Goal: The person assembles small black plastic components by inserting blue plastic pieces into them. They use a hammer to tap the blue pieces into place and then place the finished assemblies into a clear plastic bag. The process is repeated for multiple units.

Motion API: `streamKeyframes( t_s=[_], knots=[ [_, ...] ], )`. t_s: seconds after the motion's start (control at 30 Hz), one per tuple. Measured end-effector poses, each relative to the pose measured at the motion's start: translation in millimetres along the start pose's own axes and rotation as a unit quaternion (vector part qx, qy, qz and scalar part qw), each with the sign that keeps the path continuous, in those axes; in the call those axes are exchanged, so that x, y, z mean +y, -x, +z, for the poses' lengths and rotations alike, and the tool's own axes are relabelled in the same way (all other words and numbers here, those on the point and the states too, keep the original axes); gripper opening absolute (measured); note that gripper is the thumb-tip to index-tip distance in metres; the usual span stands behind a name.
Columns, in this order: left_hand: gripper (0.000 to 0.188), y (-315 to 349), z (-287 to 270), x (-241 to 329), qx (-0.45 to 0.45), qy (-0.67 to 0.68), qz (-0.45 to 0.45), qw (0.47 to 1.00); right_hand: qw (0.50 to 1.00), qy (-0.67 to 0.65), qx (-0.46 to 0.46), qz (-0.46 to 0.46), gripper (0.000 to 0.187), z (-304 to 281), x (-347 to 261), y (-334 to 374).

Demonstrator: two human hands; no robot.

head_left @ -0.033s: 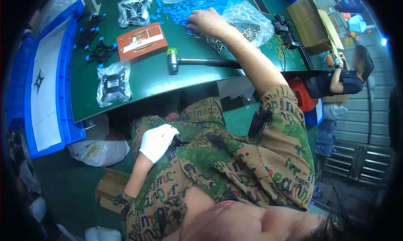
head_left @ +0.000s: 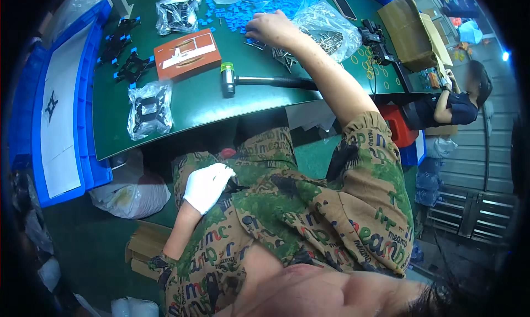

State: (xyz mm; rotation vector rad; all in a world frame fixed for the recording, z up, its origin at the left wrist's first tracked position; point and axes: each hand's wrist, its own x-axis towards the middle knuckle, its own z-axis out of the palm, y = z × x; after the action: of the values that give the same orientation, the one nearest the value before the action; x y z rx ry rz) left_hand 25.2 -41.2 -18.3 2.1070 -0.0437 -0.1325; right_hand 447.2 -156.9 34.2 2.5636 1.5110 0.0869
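My left hand (head_left: pixel 208 189), in a white glove, rests at my lap with its fingers closed. A small black part (head_left: pixel 237 188) sticks out beside its fingertips; most of it is hidden by the glove and lost against the patterned clothes. Bare, my right hand (head_left: pixel 271 30) reaches over the table at the near edge of many small blue pieces (head_left: pixel 234 17). Its fingers are bent together, and what they hold, if anything, is hidden. Several metal screws (head_left: pixel 255 44) lie just under that hand. To its right is a clear plastic bag (head_left: pixel 331 32) of screws.
On the green table (head_left: pixel 199 110) lie a mallet (head_left: pixel 259 81), an orange-brown box (head_left: pixel 187 54), a bagged black frame (head_left: pixel 149 111) and black frames with blue tips (head_left: pixel 134 68). Yellow rings (head_left: pixel 369 63), a phone (head_left: pixel 342 5) and a cardboard box (head_left: pixel 407 32) are right. Another person (head_left: pixel 455 104) works there.
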Motion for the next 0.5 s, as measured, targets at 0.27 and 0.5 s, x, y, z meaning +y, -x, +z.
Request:
streamKeyframes(
  t_s=[0.27,0.5],
  knots=[
    [0.022,3.7,5.8,-0.9,0.039,-0.006,0.007,0.999,0.996,-0.049,-0.079,-0.009,0.037,-7.1,4.0,-19.2],
    [0.018,6.2,4.0,-4.8,0.008,-0.034,0.034,0.999,0.987,-0.110,-0.104,0.054,0.036,-15.8,-2.5,-13.2]
  ],
)
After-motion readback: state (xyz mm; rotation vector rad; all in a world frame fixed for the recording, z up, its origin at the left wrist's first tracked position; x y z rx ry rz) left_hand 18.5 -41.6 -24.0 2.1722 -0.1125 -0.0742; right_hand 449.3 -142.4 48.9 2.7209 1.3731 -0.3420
